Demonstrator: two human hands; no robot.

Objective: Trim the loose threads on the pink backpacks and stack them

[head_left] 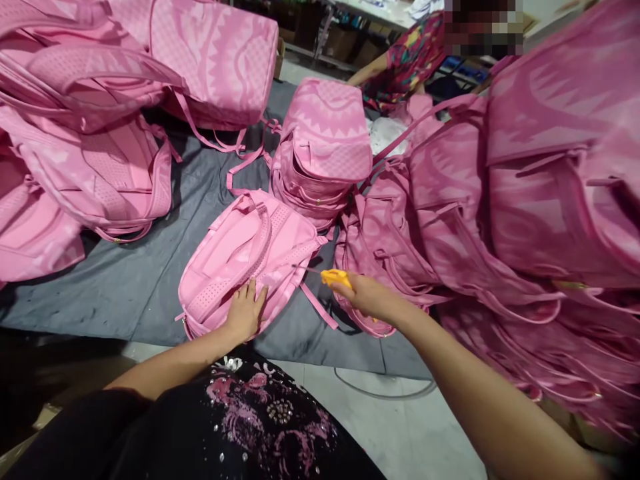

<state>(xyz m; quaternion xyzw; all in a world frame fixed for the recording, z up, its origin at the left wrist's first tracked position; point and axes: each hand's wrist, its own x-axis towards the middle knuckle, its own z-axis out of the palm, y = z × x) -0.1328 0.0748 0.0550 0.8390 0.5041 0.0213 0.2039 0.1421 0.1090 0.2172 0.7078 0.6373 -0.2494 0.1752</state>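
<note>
Along the left of the grey-covered counter (135, 287), pink heaped backpacks (113, 157); gold-coloured fitting (118, 240) at one lower hem, any marking too small to read. Next, left hand (246, 310) flat, fingers spread, on a pink backpack (240, 243) lying straps-up at the counter's near edge. Just behind it, an upright backpack (327, 137) with pale zigzag and check print. Yellow-handled tool (334, 277) follows, thin shaft pointing left over the lying bag's edge; contact cannot be told. Right hand (361, 293) closed round its handle. Beyond, across the counter, a co-worker in a multicoloured patterned top (413, 60). Far right, stacked backpacks (530, 213), zigzag print again, lettering indistinct.
</note>
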